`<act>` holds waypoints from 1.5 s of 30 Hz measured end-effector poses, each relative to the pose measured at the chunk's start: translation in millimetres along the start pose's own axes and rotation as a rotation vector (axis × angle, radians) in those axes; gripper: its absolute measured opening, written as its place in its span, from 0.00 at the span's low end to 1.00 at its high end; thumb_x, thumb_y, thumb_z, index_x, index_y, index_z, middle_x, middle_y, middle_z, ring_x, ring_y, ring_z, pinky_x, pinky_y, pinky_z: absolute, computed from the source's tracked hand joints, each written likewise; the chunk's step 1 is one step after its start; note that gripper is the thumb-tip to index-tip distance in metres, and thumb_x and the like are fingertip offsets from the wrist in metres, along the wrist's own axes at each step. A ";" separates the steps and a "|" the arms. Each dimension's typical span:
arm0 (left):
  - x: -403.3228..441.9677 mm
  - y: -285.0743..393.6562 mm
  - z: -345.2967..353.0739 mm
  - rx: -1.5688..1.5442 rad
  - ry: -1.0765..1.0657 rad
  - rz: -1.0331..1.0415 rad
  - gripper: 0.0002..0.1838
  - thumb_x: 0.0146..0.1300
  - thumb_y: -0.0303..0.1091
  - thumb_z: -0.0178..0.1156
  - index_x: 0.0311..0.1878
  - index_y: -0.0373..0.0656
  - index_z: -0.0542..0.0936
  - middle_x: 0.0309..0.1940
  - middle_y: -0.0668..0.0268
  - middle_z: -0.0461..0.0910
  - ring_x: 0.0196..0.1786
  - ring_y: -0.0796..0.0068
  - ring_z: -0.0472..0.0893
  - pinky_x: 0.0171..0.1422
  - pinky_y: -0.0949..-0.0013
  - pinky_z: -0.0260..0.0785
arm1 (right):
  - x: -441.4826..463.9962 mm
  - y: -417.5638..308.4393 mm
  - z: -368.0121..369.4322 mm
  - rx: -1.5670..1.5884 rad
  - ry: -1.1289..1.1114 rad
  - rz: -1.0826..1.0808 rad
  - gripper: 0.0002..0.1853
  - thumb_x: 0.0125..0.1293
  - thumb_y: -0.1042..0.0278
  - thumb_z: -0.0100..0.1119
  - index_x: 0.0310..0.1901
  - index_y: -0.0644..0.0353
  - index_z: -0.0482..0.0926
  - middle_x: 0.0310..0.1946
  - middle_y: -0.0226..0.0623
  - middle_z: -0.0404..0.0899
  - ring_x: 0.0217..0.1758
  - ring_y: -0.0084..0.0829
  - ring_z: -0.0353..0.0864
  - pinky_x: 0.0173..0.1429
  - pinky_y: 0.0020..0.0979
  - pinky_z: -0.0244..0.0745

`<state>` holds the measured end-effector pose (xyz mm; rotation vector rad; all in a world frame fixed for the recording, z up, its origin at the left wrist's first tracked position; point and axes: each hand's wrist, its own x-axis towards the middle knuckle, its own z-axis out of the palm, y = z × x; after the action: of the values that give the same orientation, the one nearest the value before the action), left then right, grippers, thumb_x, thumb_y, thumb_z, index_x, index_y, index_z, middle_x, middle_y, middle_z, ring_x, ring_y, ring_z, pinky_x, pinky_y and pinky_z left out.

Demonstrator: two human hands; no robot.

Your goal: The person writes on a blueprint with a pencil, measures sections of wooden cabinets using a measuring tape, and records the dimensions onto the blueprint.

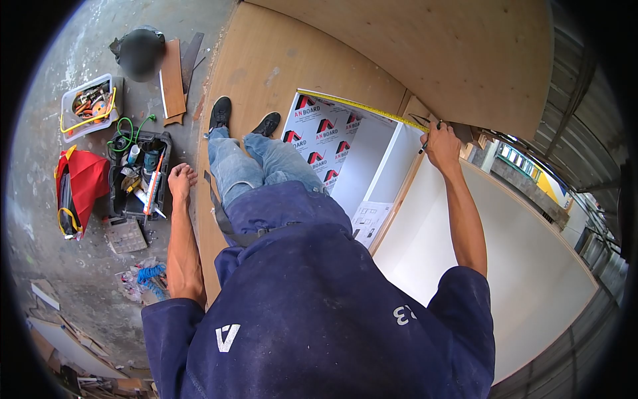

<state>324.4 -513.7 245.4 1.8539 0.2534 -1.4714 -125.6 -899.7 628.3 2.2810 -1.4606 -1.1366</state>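
My right hand (440,143) is closed at the end of a yellow tape measure (362,106). The blade stretches along the top edge of a white cabinet panel to its far left corner. A thin dark item sticks out beside the fingers, too small to name. Below the blade, white board (325,130) printed with red and black logos lines the cabinet. A printed drawing sheet (369,219) lies against the cabinet's inner side. My left hand (181,181) hangs beside my left leg with its fingers curled in, nothing visible in them.
A black toolbox (166,143) full of tools, a clear bin (70,100) of tools and a red bag (90,176) stand on the concrete floor at left. Wood offcuts (173,80) lie farther off. A large white panel (505,266) is at right.
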 end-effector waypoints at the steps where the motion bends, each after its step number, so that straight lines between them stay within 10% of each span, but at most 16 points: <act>1: 0.0 0.7 0.2 0.001 -0.001 0.001 0.16 0.70 0.34 0.60 0.56 0.37 0.76 0.40 0.60 0.82 0.36 0.71 0.85 0.37 0.70 0.77 | 0.0 0.0 0.2 -0.004 -0.004 0.002 0.17 0.66 0.58 0.56 0.47 0.63 0.81 0.46 0.56 0.81 0.51 0.55 0.82 0.47 0.52 0.81; 45: 9.0 8.2 2.4 0.023 -0.012 -0.002 0.16 0.71 0.35 0.60 0.58 0.38 0.76 0.43 0.59 0.83 0.38 0.70 0.85 0.39 0.68 0.76 | 1.4 -2.8 -4.5 0.006 -0.051 0.031 0.17 0.66 0.57 0.55 0.47 0.63 0.81 0.52 0.59 0.80 0.53 0.55 0.82 0.49 0.52 0.81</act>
<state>330.2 -523.6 240.6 1.8624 0.2334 -1.4924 -120.3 -900.5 629.1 2.2408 -1.5142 -1.1916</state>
